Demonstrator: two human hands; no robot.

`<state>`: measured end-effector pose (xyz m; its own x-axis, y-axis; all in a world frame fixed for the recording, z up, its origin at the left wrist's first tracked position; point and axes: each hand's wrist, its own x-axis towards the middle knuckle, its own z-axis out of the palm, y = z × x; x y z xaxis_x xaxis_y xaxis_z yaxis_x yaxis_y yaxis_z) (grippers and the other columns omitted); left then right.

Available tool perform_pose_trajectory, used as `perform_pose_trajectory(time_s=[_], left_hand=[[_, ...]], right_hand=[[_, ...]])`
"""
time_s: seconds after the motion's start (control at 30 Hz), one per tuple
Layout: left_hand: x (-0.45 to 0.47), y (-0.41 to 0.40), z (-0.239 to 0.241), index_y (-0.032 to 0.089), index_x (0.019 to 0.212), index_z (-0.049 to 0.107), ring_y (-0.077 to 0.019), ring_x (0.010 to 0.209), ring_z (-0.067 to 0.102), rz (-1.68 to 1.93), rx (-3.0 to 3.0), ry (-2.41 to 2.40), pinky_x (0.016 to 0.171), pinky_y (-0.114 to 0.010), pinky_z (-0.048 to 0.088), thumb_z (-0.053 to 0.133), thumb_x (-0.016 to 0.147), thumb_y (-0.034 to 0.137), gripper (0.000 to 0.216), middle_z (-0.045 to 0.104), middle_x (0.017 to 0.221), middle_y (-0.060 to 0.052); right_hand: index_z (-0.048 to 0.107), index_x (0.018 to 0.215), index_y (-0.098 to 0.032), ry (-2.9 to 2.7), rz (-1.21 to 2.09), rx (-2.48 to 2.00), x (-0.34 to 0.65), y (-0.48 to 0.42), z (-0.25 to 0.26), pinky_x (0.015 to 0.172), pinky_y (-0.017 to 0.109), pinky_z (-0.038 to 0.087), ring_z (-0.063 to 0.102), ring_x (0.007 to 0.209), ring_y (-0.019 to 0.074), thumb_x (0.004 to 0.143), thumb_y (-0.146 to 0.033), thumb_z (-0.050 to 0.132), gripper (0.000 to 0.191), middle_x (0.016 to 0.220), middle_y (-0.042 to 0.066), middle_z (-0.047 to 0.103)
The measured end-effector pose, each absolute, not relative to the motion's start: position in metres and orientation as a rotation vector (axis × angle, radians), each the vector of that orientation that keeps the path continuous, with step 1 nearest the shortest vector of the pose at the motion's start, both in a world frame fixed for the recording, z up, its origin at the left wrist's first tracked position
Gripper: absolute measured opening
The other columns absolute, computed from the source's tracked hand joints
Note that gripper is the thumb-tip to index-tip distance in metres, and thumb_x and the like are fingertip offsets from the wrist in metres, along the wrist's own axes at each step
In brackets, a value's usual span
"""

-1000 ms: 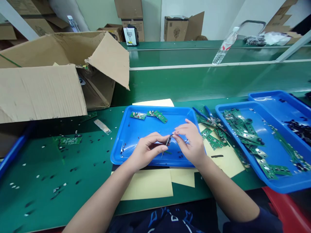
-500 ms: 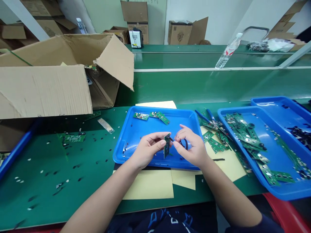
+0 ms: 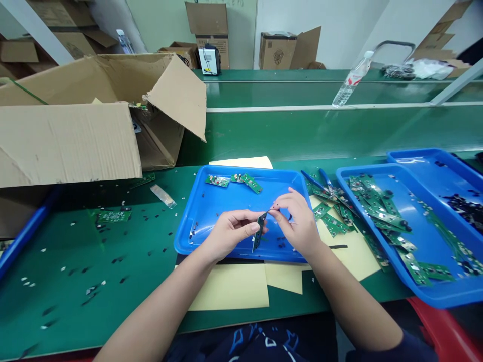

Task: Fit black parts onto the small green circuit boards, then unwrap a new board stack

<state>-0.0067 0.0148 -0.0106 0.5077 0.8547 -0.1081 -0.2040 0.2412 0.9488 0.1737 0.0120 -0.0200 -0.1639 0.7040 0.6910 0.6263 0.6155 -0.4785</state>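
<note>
Nearest to us, yellow paper (image 3: 230, 286) lies on the green table (image 3: 113, 281), its far edge tucked under the near rim of the tray (image 3: 188, 241).

Over the tray's near half, our left hand (image 3: 232, 231) is closed on a board (image 3: 259, 232), pinching it between thumb and fingers so that it stands on edge, a little tilted, clear of the tray floor. Our right hand (image 3: 298, 221) meets it from the other side, with thumb and forefinger pinched on the board's top corner. We cannot tell whether a small part sits between those fingertips.

At the tray's far end lie a few more boards (image 3: 247, 181). Left of the tray, one loose board (image 3: 113, 216) rests among scattered black bits (image 3: 116, 259).

Just right of the tray, a heap of boards (image 3: 332, 221) spreads over more paper, with blue-handled pliers (image 3: 319, 178) at its far side. It runs into a second tray (image 3: 445, 296).

Left of the tray and further back, a carton (image 3: 75, 136) stands open. Well beyond the tray, a bottle (image 3: 349, 83) leans on the far bench.
</note>
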Motion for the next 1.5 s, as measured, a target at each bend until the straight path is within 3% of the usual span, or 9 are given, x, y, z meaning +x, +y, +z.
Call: perform_pose_trajectory(time_s=[0.2, 0.3, 0.4, 0.63, 0.77, 0.9, 1.13, 1.33, 1.5], left_hand=[[-0.01, 0.017, -0.007, 0.014, 0.094, 0.069, -0.0171, 0.078, 0.062, 0.843, 1.299, 0.766, 0.073, -0.03, 0.05, 0.071, 0.072, 0.037, 0.032, 0.067, 0.085, -0.008], [-0.019, 0.022, -0.006, 0.016, 0.1, 0.067, -0.0164, 0.081, 0.061, 1.018, 1.588, 0.814, 0.073, -0.028, 0.051, 0.067, 0.076, 0.031, 0.028, 0.064, 0.09, -0.008], [-0.027, 0.026, -0.006, 0.019, 0.107, 0.064, -0.0161, 0.086, 0.06, 1.24, 1.962, 0.86, 0.076, -0.03, 0.052, 0.064, 0.079, 0.024, 0.028, 0.063, 0.092, -0.007], [-0.019, 0.011, 0.0, 0.022, 0.108, 0.06, -0.0173, 0.098, 0.059, 1.184, 2.71, 0.781, 0.095, -0.041, 0.046, 0.053, 0.086, 0.014, 0.025, 0.062, 0.103, -0.006], [-0.014, 0.008, -0.003, 0.02, 0.112, 0.056, -0.0164, 0.095, 0.06, 1.004, 2.86, 0.693, 0.093, -0.042, 0.047, 0.047, 0.089, 0.012, 0.027, 0.064, 0.102, -0.008], [-0.018, 0.015, -0.011, 0.019, 0.116, 0.053, -0.0184, 0.093, 0.06, 1.088, 2.781, 0.749, 0.084, -0.039, 0.051, 0.051, 0.087, 0.017, 0.029, 0.063, 0.1, -0.009], [-0.021, 0.021, -0.013, 0.017, 0.114, 0.054, -0.0184, 0.092, 0.059, 1.103, 2.767, 0.776, 0.077, -0.035, 0.053, 0.053, 0.086, 0.017, 0.028, 0.062, 0.099, -0.011], [-0.022, 0.023, -0.013, 0.017, 0.112, 0.056, -0.019, 0.091, 0.059, 1.098, 2.783, 0.814, 0.074, -0.034, 0.053, 0.052, 0.086, 0.016, 0.027, 0.062, 0.098, -0.011], [-0.021, 0.023, -0.011, 0.016, 0.109, 0.058, -0.0197, 0.089, 0.06, 1.108, 2.802, 0.804, 0.075, -0.036, 0.052, 0.052, 0.086, 0.015, 0.024, 0.063, 0.095, -0.012]], right_hand=[[0.058, 0.095, -0.022, -1.76, -0.066, -1.043, 0.175, 0.013, -0.021, 0.096, 0.048, 0.043, 0.059, 0.098, 0.0213, 0.082, -0.013, 0.056, 0.016, 0.102, 0.008, 0.059], [0.051, 0.114, -0.023, -1.478, -0.006, -1.055, 0.186, 0.018, -0.019, 0.095, 0.047, 0.045, 0.057, 0.106, 0.0231, 0.082, -0.014, 0.055, 0.034, 0.112, 0.01, 0.056], [0.047, 0.12, -0.025, -1.15, 0.156, -1.085, 0.203, 0.026, -0.02, 0.095, 0.046, 0.046, 0.058, 0.108, 0.0225, 0.084, -0.02, 0.052, 0.037, 0.121, 0.01, 0.053], [0.061, 0.094, -0.021, -1.052, 0.797, -1.044, 0.21, 0.033, -0.026, 0.079, 0.04, 0.054, 0.065, 0.093, 0.0202, 0.087, -0.031, 0.049, 0.018, 0.102, 0.008, 0.067], [0.066, 0.093, -0.023, -1.626, 0.66, -0.942, 0.201, 0.023, -0.016, 0.098, 0.049, 0.041, 0.054, 0.115, 0.0239, 0.086, -0.033, 0.052, 0.018, 0.112, 0.008, 0.065], [0.065, 0.087, -0.024, -2.061, 0.425, -0.904, 0.198, 0.015, -0.009, 0.106, 0.058, 0.025, 0.053, 0.116, 0.0261, 0.078, -0.03, 0.064, 0.01, 0.104, 0.006, 0.068], [0.053, 0.076, -0.022, -2.062, 0.391, -0.97, 0.191, 0.012, -0.009, 0.103, 0.055, 0.033, 0.063, 0.098, 0.0208, 0.078, -0.018, 0.056, 0.006, 0.089, 0.003, 0.068], [0.058, 0.094, -0.022, -2.045, 0.467, -1.031, 0.188, 0.008, -0.008, 0.102, 0.053, 0.035, 0.065, 0.081, 0.0183, 0.081, -0.025, 0.056, 0.013, 0.074, 0.0, 0.066], [0.061, 0.083, -0.022, -2.078, 0.43, -1.044, 0.187, 0.009, -0.009, 0.099, 0.053, 0.037, 0.063, 0.076, 0.0172, 0.084, -0.023, 0.053, 0.009, 0.077, 0.002, 0.067]])
